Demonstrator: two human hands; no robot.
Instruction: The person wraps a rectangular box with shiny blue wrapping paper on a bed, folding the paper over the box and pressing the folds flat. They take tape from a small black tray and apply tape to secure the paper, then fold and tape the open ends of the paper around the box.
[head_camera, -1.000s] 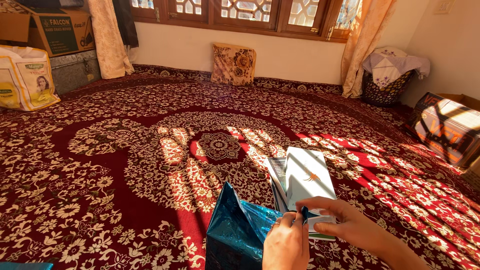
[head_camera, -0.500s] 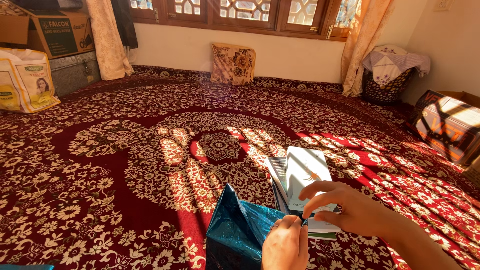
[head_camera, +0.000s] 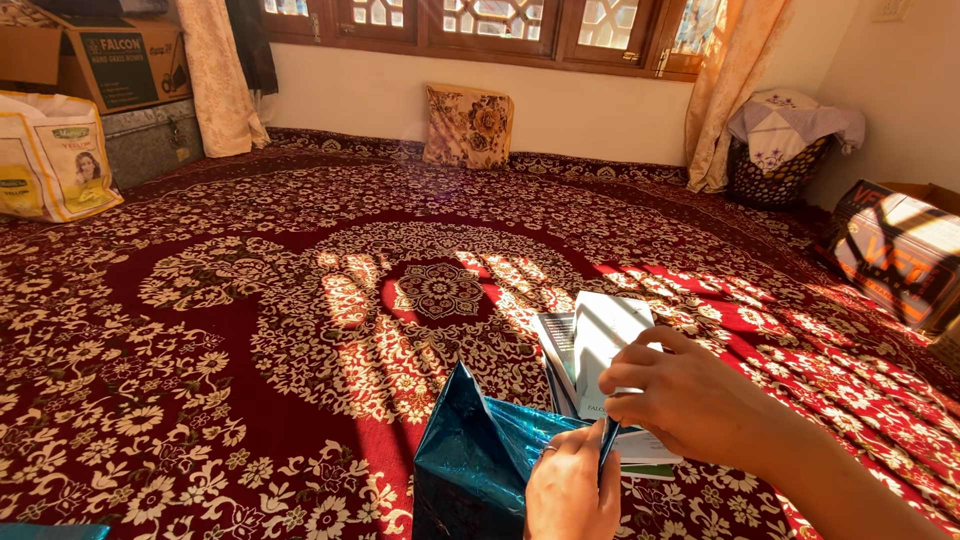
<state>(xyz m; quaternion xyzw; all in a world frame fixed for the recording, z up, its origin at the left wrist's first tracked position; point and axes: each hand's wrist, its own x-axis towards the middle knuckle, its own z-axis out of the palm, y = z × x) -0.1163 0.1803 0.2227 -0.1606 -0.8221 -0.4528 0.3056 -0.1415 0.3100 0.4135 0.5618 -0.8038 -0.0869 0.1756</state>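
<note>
A shiny blue gift bag (head_camera: 470, 460) stands on the red patterned carpet (head_camera: 250, 330) just in front of me. My left hand (head_camera: 570, 490) pinches its upper right rim, holding the mouth apart. My right hand (head_camera: 690, 400) is curled over the same rim, fingers closed on the bag's edge and lying across a stack of white and grey booklets (head_camera: 600, 340). The booklets rest on the carpet directly behind the bag, and their lower part is hidden by my right hand.
A floral cushion (head_camera: 467, 125) leans against the far wall under the windows. A dark basket with cloth (head_camera: 780, 160) stands at the back right, a printed carton (head_camera: 895, 250) at the right, and a cardboard box (head_camera: 110, 65) with a white shopping bag (head_camera: 50, 155) at the left.
My right hand has slid left and down from the booklets onto the bag's rim beside my left hand. The bag and booklets stay where they were.
</note>
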